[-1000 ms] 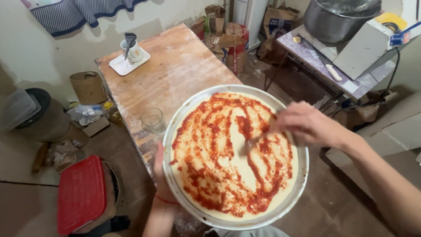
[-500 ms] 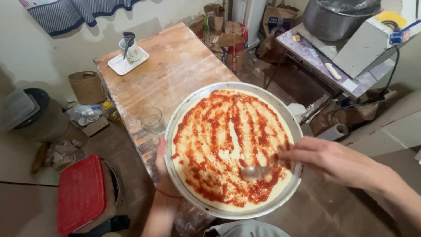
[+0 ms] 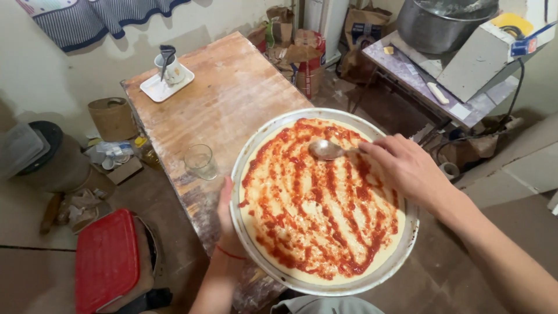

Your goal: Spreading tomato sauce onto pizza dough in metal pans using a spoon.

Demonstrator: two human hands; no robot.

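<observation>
Reaching in from the lower right, the right hand [image 3: 410, 168] stretches across the far side of the pizza base [image 3: 322, 200], forearm slanting up from the corner of the view and wrist nearly straight. Its fingers are pinched around the handle of a metal spoon [image 3: 326, 150], whose bowl lies low against the sauced dough near the far rim — the bowl points left, away from the knuckles. Red sauce covers the dough in streaks, with pale patches between them.

The left hand [image 3: 228, 218] comes up from below and grips the near-left edge of the round metal tray [image 3: 264, 264]; the thumb side shows along the rim, the fingers go under the tray and are hidden. A thin red band circles that wrist.

The tray is held above the near end of a floured wooden table [image 3: 215, 99]. A clear glass [image 3: 200, 161] stands just left of the tray, and a small white dish with a cup [image 3: 168, 75] sits at the far corner. On the floor to the left lies a red lid [image 3: 106, 260].
</observation>
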